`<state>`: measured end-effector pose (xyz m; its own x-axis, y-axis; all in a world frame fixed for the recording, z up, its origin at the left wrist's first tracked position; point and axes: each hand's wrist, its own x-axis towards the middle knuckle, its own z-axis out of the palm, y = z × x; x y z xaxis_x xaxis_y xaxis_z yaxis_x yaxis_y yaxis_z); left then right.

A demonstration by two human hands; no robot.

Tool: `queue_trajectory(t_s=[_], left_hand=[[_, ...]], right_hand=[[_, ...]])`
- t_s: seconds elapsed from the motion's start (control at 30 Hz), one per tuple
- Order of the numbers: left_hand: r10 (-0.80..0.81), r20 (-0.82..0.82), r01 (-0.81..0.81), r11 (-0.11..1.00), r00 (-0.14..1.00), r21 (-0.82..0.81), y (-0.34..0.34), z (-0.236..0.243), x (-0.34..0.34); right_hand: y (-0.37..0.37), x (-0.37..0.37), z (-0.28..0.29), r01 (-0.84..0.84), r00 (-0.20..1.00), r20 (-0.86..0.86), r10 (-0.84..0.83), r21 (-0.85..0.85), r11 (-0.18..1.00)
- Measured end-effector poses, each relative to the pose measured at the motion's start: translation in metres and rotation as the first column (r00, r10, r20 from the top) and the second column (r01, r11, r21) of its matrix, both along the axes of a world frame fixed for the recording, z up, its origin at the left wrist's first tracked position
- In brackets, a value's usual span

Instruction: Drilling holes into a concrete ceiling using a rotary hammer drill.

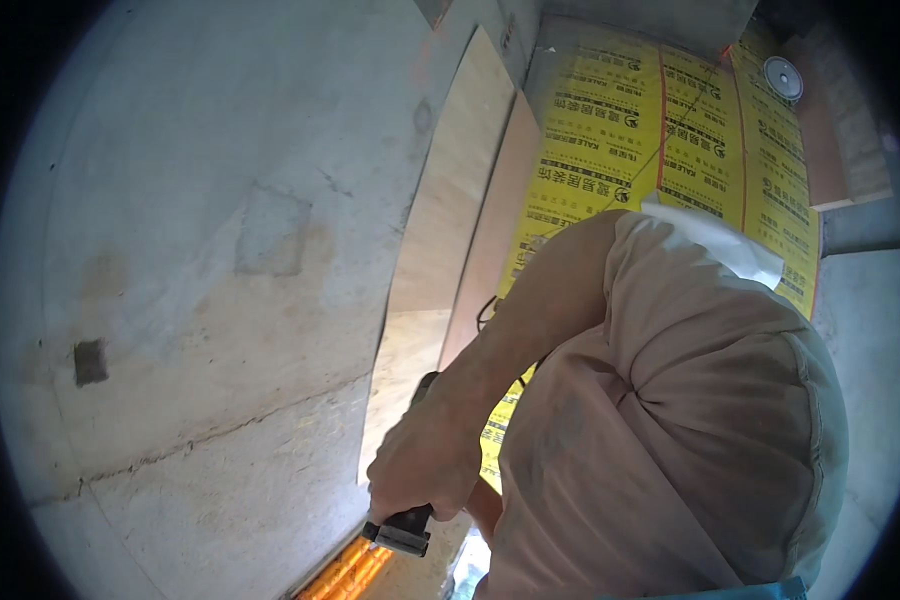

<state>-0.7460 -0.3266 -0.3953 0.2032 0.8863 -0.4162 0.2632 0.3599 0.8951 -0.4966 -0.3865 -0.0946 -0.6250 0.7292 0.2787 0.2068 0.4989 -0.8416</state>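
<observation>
My right hand (418,468) is closed round a black hand-held tool (402,534). A blocky dark end sticks out below the fist, and another dark part shows above the knuckles. The grip hides most of the tool, so its exact kind cannot be made out. My right forearm slopes down to the left from a bent elbow in a loose beige sleeve (670,430). A strip of skin just behind the fist seems to be my left hand (485,508); its fingers are hidden. Close beside the fist leans a long pale wooden board (450,200).
A grey concrete wall (190,300) fills the left side. Printed yellow sheeting (590,130) covers the floor, where a round metal disc (783,78) and a wooden panel (850,150) lie. White sheet material (720,242) shows behind my elbow. Orange tubes (345,572) run along the bottom.
</observation>
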Motion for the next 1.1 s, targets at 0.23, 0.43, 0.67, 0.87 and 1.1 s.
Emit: queue_trajectory(t_s=[0.23,0.43,0.67,0.87,1.1], left_hand=[[0.129,0.016,-0.129,0.965,0.991,0.228,-0.046,0.08,0.137],[0.014,0.085,-0.062,0.803,0.996,0.593,-0.03,0.169,0.247],[-0.367,0.189,-0.007,0.444,0.911,0.896,0.039,0.264,0.311],[-0.648,0.169,0.057,0.312,0.742,0.949,0.102,0.293,0.327],[-0.599,-0.207,0.201,-0.078,0.773,0.977,0.117,0.349,0.386]], right_hand=[[-0.052,0.179,0.003,0.044,0.999,0.011,-0.049,0.251,0.967],[-0.07,0.276,0.016,0.131,0.987,-0.139,-0.085,0.361,0.923],[-0.069,0.31,0.069,0.374,0.916,-0.331,-0.228,0.497,0.783],[-0.104,0.293,0.106,0.644,0.742,-0.51,-0.435,0.364,0.673],[-0.158,0.294,0.144,0.82,0.446,-0.685,-0.576,0.055,0.569]])
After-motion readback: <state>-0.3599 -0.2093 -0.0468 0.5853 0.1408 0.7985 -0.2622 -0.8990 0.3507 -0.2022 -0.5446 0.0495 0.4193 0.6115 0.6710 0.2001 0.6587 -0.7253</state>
